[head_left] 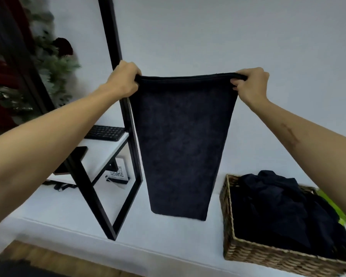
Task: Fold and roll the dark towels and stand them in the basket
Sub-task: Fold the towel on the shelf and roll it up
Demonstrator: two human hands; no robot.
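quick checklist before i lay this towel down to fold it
1. Left hand grip on the top corner of the towel: ok.
2. Right hand grip on the other top corner: ok.
3. Top edge level and taut: ok.
4. Towel hangs flat, no twist: ok.
5. Bare white tabletop below it, between the black frame and the basket: ok.
6. Room in the basket for upright rolls: not ok, loose dark towels are heaped in it.

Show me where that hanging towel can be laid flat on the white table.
Bare table runs below the towel, between the black frame and the wicker basket. Crowded: the basket holds a heap of dark towels; left of the frame sit a shelf and keyboard.
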